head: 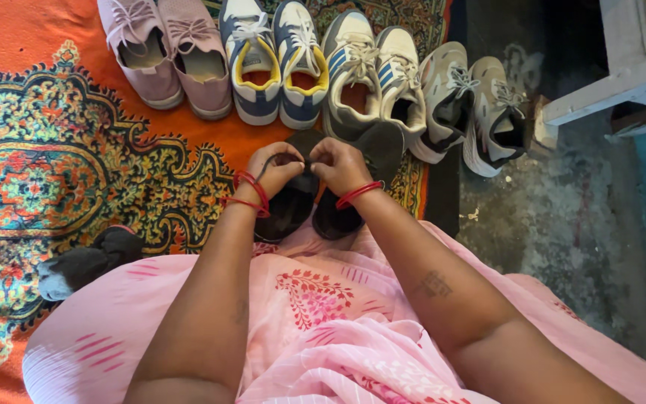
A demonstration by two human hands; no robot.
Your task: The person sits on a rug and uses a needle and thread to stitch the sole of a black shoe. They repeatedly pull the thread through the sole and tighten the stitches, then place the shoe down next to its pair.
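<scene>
Lying on the rug (54, 97) before the lap, black shoes (323, 198) sit under both hands. Left hand (274, 168) and right hand (340, 164) pinch their lace (265, 166), fingers curled tight. Sneakers (353, 75) line up beyond.

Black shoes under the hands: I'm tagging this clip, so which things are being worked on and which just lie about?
In hand:
left hand
right hand
black shoes
black lace

Lying about:
pink shoes
blue-and-yellow sneakers
white striped sneakers
grey sneakers
dark sock
patterned rug
</scene>
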